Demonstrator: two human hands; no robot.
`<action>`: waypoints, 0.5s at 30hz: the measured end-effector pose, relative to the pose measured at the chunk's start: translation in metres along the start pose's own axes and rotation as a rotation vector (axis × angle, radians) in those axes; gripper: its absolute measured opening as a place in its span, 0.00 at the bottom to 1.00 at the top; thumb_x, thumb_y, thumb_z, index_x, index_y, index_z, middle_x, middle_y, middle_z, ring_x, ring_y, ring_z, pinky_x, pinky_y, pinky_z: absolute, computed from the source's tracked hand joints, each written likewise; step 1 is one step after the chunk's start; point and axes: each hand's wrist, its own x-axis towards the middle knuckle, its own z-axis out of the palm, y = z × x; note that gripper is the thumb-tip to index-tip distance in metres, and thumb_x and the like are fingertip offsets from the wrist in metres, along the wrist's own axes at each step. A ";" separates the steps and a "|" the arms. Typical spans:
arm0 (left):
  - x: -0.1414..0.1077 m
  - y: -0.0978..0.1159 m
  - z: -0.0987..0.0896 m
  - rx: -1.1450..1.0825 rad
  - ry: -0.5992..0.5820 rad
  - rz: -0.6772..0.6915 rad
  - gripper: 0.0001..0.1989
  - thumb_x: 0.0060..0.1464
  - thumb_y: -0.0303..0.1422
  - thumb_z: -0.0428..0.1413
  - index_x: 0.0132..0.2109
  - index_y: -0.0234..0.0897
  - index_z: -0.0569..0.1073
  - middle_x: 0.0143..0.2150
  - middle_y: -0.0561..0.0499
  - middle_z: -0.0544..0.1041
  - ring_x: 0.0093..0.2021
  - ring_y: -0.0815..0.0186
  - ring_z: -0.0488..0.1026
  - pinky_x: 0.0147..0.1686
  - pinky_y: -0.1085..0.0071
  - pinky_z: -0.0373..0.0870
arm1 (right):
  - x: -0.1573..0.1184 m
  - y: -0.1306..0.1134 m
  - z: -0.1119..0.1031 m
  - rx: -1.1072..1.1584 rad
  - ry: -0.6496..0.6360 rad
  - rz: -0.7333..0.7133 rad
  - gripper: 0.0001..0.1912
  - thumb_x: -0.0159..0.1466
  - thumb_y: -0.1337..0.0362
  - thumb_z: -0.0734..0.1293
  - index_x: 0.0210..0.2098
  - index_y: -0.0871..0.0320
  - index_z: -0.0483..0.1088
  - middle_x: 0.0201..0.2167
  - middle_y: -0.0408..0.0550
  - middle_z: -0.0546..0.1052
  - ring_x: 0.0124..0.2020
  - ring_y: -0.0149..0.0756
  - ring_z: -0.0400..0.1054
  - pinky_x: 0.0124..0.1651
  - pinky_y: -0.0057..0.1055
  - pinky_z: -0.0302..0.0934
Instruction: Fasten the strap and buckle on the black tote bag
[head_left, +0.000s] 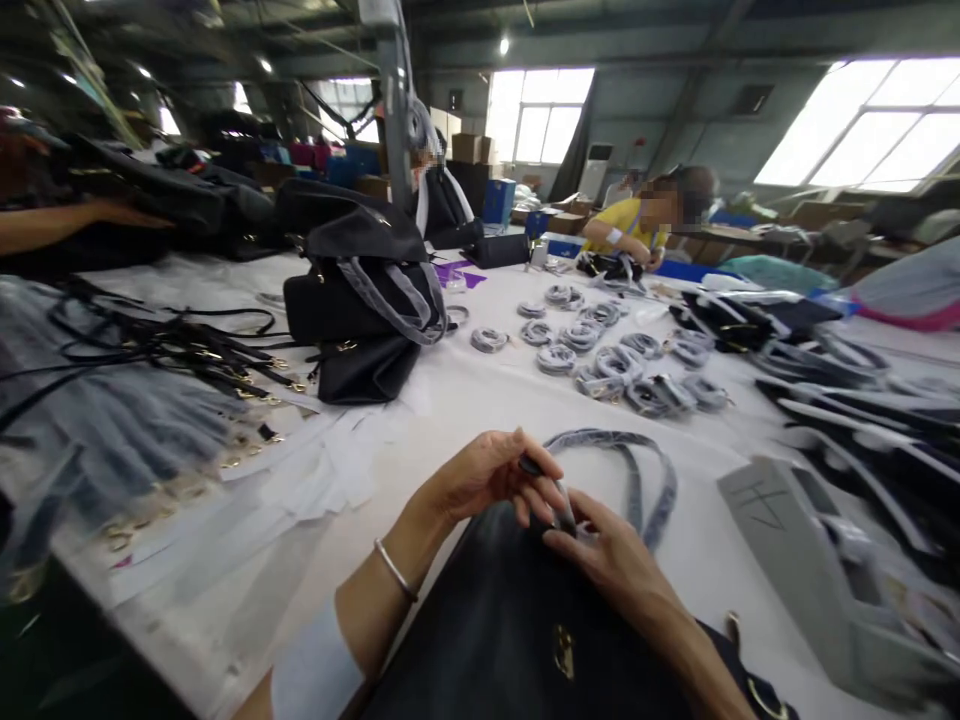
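Note:
A black bag (517, 620) with a gold clasp (563, 652) lies in front of me, its wrapped handles (660, 480) arching beyond it on the table. Over its upper edge, my left hand (499, 475) is closed, pinching a small black piece (531, 465). My right hand (607, 555) is closed at the same edge, its thumb and fingers round a dark strap end that is partly hidden. A light strip shows between the two hands. The fingertips of both hands are close together.
Stacked black bags (360, 300) stand beyond, left of centre. Coiled wrapped straps (615, 368) lie at centre right. Loose black straps (217, 365) and white sheets (322, 470) cover the left. A grey box (780, 560) sits at the right. A person in yellow (619, 225) works across the table; another person's arm (67, 225) reaches in left.

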 end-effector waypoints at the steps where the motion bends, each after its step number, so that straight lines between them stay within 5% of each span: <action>1: -0.001 0.000 0.001 0.010 -0.004 -0.007 0.29 0.56 0.54 0.53 0.42 0.26 0.73 0.34 0.40 0.80 0.30 0.62 0.78 0.24 0.75 0.71 | -0.001 -0.006 0.000 0.054 0.041 -0.005 0.24 0.59 0.50 0.70 0.52 0.52 0.71 0.45 0.48 0.77 0.46 0.47 0.70 0.50 0.39 0.65; 3: -0.003 0.001 0.002 0.026 -0.021 -0.009 0.30 0.56 0.54 0.52 0.43 0.26 0.72 0.36 0.39 0.80 0.32 0.60 0.79 0.27 0.73 0.72 | -0.003 -0.015 0.003 0.149 0.114 -0.038 0.26 0.61 0.51 0.69 0.56 0.53 0.69 0.50 0.49 0.75 0.51 0.48 0.68 0.55 0.40 0.62; 6: -0.006 0.005 0.006 0.052 -0.080 -0.046 0.29 0.53 0.54 0.56 0.44 0.27 0.73 0.38 0.38 0.80 0.34 0.60 0.79 0.30 0.72 0.72 | -0.003 -0.015 0.010 0.243 0.107 -0.094 0.16 0.67 0.54 0.62 0.50 0.52 0.73 0.43 0.46 0.79 0.45 0.43 0.72 0.51 0.36 0.66; 12: -0.012 0.011 0.027 0.230 -0.348 -0.431 0.15 0.54 0.40 0.59 0.41 0.31 0.77 0.37 0.44 0.81 0.34 0.63 0.79 0.34 0.72 0.70 | 0.005 0.003 0.029 0.333 0.242 -0.060 0.14 0.63 0.63 0.61 0.44 0.54 0.75 0.36 0.46 0.80 0.36 0.41 0.74 0.43 0.33 0.69; 15: -0.014 0.001 0.036 0.356 -0.376 -0.538 0.11 0.54 0.36 0.56 0.39 0.34 0.80 0.34 0.49 0.82 0.30 0.67 0.78 0.31 0.76 0.69 | 0.007 0.004 0.038 0.413 0.340 -0.055 0.14 0.60 0.63 0.63 0.43 0.56 0.75 0.33 0.47 0.80 0.33 0.40 0.75 0.37 0.31 0.70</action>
